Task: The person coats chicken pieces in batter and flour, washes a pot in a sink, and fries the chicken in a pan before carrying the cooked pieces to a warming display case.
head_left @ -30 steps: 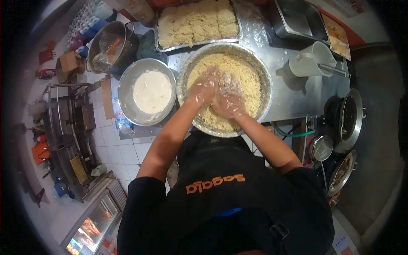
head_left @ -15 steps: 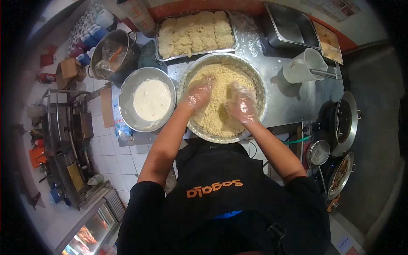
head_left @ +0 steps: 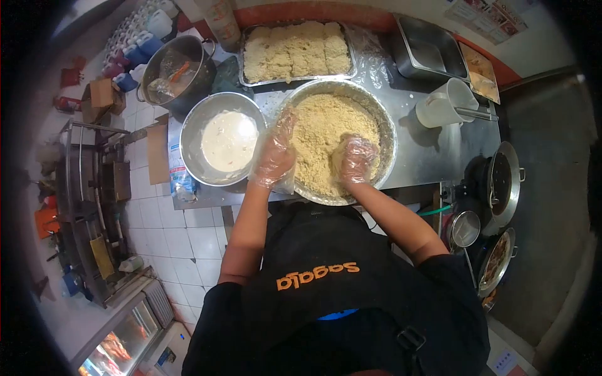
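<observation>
Both of my hands wear clear plastic gloves. My left hand (head_left: 276, 153) is at the left rim of a large round metal basin (head_left: 390, 131), its fingers stretched out along the inner side. Pale yellow breadcrumbs (head_left: 329, 119) fill this basin. Inside it, at the lower right, my right hand (head_left: 356, 160) rests on the crumbs with its fingers curled in; whatever they may hold is hidden. Left of the basin, close to my left hand, a metal bowl (head_left: 191, 138) contains white batter (head_left: 229, 141).
Behind the basin lies a tray (head_left: 295, 80) of crumb-coated slabs (head_left: 298, 53). A deep pot (head_left: 197, 84) stands at the back left. To the right are a plastic jug (head_left: 439, 106), a steel pan (head_left: 433, 53) and two woks (head_left: 506, 182). A strainer (head_left: 465, 229) hangs nearby.
My left hand has moved left, out of the crumbs to the basin's rim. My right hand stays in the basin, its fingers now more curled. The view has shifted slightly.
</observation>
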The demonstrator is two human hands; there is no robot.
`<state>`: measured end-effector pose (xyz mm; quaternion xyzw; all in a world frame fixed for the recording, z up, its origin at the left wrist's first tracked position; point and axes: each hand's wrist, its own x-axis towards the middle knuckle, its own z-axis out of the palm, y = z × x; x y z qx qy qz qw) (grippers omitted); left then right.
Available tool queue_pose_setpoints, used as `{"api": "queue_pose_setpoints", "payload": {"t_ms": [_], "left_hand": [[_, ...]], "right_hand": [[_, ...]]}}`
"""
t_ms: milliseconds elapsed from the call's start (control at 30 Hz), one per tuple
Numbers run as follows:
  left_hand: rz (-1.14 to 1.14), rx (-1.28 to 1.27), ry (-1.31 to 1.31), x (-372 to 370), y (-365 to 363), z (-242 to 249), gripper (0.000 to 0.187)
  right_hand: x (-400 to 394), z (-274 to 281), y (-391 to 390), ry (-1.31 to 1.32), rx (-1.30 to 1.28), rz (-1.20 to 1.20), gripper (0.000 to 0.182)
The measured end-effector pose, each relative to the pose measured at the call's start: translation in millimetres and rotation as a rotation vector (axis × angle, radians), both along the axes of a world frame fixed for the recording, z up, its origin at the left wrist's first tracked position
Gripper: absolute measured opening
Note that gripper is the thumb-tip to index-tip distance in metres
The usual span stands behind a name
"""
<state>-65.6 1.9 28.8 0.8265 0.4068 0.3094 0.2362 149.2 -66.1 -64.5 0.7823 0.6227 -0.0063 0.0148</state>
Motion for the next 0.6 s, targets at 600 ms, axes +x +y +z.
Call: {"api": "queue_pose_setpoints", "payload": {"t_ms": [600], "left_hand": [[-0.091, 0.056, -0.127, -27, -10, 12, 0.068]], "right_hand": [[39, 166, 102, 0.068, -0.133, 0.36, 0.045]]}}
